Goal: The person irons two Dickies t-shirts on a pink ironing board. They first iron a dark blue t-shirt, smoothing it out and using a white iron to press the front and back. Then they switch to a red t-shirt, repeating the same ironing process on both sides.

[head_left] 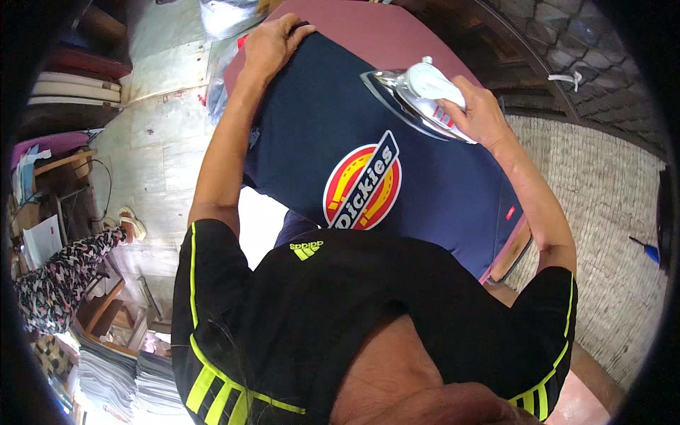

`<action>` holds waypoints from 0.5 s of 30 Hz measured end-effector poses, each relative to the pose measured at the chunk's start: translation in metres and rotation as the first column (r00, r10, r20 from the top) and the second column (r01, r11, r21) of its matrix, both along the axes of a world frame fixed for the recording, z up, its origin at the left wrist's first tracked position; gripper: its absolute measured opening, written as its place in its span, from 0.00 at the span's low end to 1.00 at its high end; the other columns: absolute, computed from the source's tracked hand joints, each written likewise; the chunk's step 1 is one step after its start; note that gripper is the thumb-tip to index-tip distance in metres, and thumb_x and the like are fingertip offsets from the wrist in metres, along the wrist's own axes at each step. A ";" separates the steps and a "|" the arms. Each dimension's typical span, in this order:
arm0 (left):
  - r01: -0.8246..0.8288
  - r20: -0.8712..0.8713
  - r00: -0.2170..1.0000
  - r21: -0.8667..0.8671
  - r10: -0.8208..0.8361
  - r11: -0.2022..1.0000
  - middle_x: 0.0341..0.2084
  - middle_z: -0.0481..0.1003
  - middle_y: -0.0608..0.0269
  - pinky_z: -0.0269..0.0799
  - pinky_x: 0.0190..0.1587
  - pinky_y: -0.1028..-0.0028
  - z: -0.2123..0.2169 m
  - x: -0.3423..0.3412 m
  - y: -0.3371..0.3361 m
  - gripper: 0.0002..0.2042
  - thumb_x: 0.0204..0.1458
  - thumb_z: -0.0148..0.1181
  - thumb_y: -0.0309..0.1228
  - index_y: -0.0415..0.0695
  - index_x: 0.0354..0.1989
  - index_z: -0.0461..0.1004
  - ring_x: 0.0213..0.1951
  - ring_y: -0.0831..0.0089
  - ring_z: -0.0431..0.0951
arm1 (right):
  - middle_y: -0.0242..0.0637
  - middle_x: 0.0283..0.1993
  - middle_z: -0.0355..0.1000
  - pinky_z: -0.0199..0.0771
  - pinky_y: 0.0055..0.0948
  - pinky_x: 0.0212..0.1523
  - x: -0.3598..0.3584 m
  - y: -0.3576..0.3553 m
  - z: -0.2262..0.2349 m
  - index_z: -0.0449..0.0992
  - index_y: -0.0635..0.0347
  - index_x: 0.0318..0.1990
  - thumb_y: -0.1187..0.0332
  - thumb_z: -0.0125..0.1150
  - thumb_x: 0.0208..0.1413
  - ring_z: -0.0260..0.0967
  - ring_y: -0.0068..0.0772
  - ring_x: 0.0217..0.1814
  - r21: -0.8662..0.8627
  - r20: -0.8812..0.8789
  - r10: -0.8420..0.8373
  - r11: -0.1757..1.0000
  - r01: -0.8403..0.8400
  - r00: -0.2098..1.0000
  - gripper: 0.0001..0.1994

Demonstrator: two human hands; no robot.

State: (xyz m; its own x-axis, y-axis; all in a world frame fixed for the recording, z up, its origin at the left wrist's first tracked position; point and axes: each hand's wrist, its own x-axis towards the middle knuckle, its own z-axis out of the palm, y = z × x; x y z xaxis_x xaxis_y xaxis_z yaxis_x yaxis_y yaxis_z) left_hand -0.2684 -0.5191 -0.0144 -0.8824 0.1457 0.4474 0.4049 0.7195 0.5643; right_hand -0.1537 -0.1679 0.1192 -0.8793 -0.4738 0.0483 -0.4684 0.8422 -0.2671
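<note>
Landmark: the red-and-yellow emblem (362, 185) on the dark navy cloth (308, 127). Cloth lay spread over the maroon ironing board (375, 23), running well beyond the emblem and out to both sides of it. Right hand (484, 112), beyond and right of the emblem: fingers wrapped round the handle of the white iron (423, 83), tip aimed leftward; could not tell whether the soleplate touched. Left hand (273, 48), at the cloth's far corner, beyond and left of the emblem: fingers bent, slightly apart; pinching or merely pressing, unclear. Progress, by judgement: pressing partway. Cloth beyond and left of the emblem looked mostly flat; soft ripples seemed to show to its right, near side, probably left to do. Folding not yet done.
</note>
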 end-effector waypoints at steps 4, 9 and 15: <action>-0.002 -0.043 0.999 0.021 0.003 1.000 0.27 0.80 0.55 0.75 0.36 0.58 -0.005 0.002 -0.002 0.20 0.54 0.60 0.55 0.50 0.37 0.83 0.34 0.53 0.81 | 0.52 0.26 0.76 0.76 0.45 0.34 -0.035 -0.061 -0.006 0.72 0.60 0.38 0.55 0.60 0.61 0.78 0.55 0.32 -0.003 -0.038 0.028 1.000 -0.028 0.999 0.16; -0.157 0.096 0.982 -0.068 0.163 0.985 0.29 0.80 0.49 0.74 0.37 0.57 0.008 0.023 -0.014 0.19 0.57 0.60 0.47 0.41 0.33 0.81 0.35 0.50 0.80 | 0.49 0.20 0.75 0.78 0.45 0.31 -0.063 -0.101 -0.017 0.74 0.61 0.39 0.51 0.58 0.62 0.79 0.53 0.28 -0.060 -0.029 0.070 0.996 -0.071 0.997 0.19; -0.239 0.039 0.971 0.046 0.238 0.970 0.30 0.77 0.47 0.72 0.38 0.55 -0.004 0.068 -0.022 0.11 0.52 0.64 0.35 0.38 0.31 0.77 0.35 0.48 0.78 | 0.55 0.28 0.77 0.78 0.46 0.33 -0.078 -0.125 -0.022 0.74 0.62 0.41 0.50 0.57 0.62 0.79 0.56 0.32 -0.061 -0.083 0.129 0.989 -0.134 0.988 0.21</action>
